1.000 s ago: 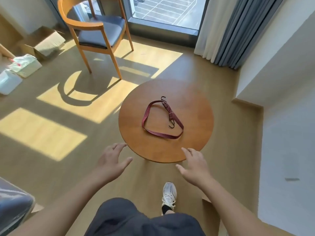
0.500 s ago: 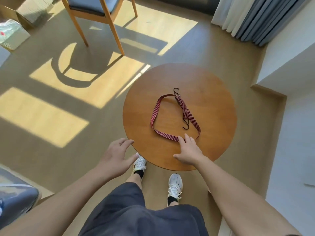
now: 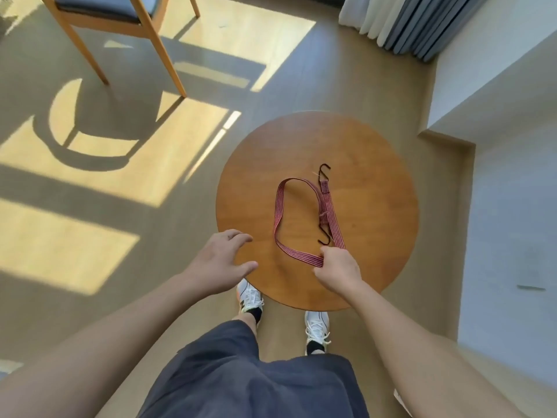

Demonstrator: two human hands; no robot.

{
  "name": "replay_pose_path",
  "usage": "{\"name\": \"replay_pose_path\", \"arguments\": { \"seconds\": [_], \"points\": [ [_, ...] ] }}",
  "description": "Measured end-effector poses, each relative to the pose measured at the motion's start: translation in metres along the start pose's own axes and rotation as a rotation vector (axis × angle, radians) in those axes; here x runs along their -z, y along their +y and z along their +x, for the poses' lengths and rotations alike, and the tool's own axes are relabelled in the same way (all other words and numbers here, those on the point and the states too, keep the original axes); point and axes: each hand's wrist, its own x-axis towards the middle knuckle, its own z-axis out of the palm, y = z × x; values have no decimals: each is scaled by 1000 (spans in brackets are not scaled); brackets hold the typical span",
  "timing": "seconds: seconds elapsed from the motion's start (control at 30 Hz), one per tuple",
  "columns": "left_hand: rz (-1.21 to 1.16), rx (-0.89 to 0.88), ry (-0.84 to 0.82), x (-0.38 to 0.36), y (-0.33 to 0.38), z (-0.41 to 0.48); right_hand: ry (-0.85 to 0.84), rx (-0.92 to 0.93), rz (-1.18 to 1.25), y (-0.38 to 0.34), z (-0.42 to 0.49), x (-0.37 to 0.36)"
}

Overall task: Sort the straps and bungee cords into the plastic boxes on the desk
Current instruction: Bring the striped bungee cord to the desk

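Bungee cord [image 3: 298,255]: looped on table [image 3: 379,236], near bend hidden inside right hand [image 3: 339,273].
Right hand: fingers clamped on cord.
Left hand [image 3: 223,260]: fingers apart at table's left edge; contact unclear.
Chair [image 3: 120,13]: cut off, beyond table.

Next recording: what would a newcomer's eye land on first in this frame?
The red striped bungee cord, looped on the round wooden table right of centre, stands out first, with its black hooks lying one at the far side and one near the hands. The right hand pinches the loop's near bend, while the left hand hovers open at the table's left edge. Bright sunlight patches cross the floor at left.
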Motion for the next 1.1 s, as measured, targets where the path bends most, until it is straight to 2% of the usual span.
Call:
{"name": "replay_pose_path", "arguments": {
  "seconds": [0.17, 0.33, 0.53, 0.67, 0.8, 0.93, 1.1],
  "points": [
    [7, -215, -9, 32, 49, 12, 238, 96, 174, -25, -39, 81],
    [-56, -423, 135, 76, 121, 22, 477, 213, 351, -40, -87, 172],
    [-240, -573, 171, 114, 185, 11, 654, 342, 568, -40, -138, 250],
    [-443, -573, 263, 130, 218, -13, 765, 392, 617, -29, -164, 277],
    [-674, -614, 362, 147, 242, -31, 779, 443, 704, -16, -184, 290],
    [-750, -683, 421, 163, 259, -46, 745, 469, 753, -9, -190, 289],
    [-827, -731, 419, 178, 273, -64, 665, 478, 790, -3, -192, 285]
  ]
}}
